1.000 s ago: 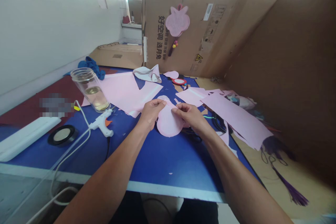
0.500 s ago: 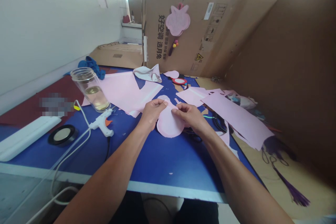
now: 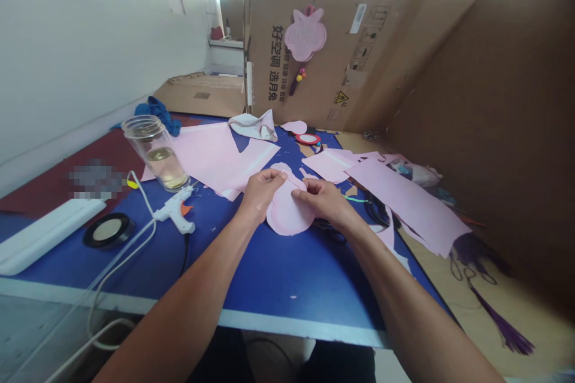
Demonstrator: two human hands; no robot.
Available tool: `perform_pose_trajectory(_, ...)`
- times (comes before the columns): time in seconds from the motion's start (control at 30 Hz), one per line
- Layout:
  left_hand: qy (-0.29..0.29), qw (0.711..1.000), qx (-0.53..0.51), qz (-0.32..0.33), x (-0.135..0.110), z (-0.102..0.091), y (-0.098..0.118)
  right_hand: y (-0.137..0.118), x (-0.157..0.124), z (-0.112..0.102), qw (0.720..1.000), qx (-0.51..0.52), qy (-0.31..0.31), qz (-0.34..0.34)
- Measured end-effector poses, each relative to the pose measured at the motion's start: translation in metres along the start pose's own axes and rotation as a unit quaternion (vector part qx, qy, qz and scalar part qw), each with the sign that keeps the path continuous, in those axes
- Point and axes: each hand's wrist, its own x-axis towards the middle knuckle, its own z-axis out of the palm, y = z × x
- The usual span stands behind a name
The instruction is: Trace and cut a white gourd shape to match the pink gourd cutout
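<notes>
Between my hands is a pink paper cutout (image 3: 291, 212) with rounded edges, held above the blue table (image 3: 251, 287). It looks like layered pieces, with a rounded part at its far end. My left hand (image 3: 263, 191) pinches its upper left edge between thumb and fingers. On the opposite side, my right hand (image 3: 322, 196) grips the right edge, thumb on top and fingers partly behind the paper. Larger pink sheets (image 3: 211, 152) lie beyond my left hand. Past my right hand are more pink paper pieces (image 3: 404, 203) and dark scissors-like handles, partly hidden.
A white glue gun (image 3: 177, 210) with its cord, a glass jar (image 3: 164, 158) of liquid and a black tape roll (image 3: 108, 230) stand at left. Cardboard panels (image 3: 390, 60) rise behind and right; a pink flower-like cutout (image 3: 305, 35) hangs there. A purple tassel (image 3: 505, 323) lies right.
My right thumb has shifted slightly left on the pink paper cutout, and the cutout's lower edge has moved a little left. My left hand keeps its pinch.
</notes>
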Motion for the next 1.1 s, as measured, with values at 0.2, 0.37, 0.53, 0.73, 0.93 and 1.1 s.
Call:
perform_pose_trajectory(0.2,0.008,1.0,0.007,0.0,0.0002,0.0007,-0.0014,0.0039,0.0045,0.0017,0.997,-0.003,0.066,-0.031)
perform_pose_trajectory(0.37,0.014,1.0,0.007,-0.003,-0.0009,0.0022,-0.003,0.0079,0.0076,0.0013,0.996,-0.009,0.08,-0.04)
perform_pose_trajectory(0.53,0.013,1.0,0.002,-0.009,-0.0017,0.003,-0.0016,0.0063,0.0059,-0.0001,0.996,-0.017,0.08,-0.036)
perform_pose_trajectory(0.73,0.011,1.0,0.001,-0.016,-0.0001,0.002,-0.0031,0.0054,0.0058,-0.0019,0.996,-0.024,0.084,-0.021)
perform_pose_trajectory(0.93,0.017,1.0,-0.007,-0.018,-0.0006,0.0025,-0.0029,0.0024,0.0041,0.0004,0.997,-0.009,0.073,-0.003)
perform_pose_trajectory(1.1,-0.002,0.999,-0.016,-0.037,-0.0029,0.0045,-0.0018,0.0022,0.0033,-0.0003,0.997,-0.01,0.083,-0.004)
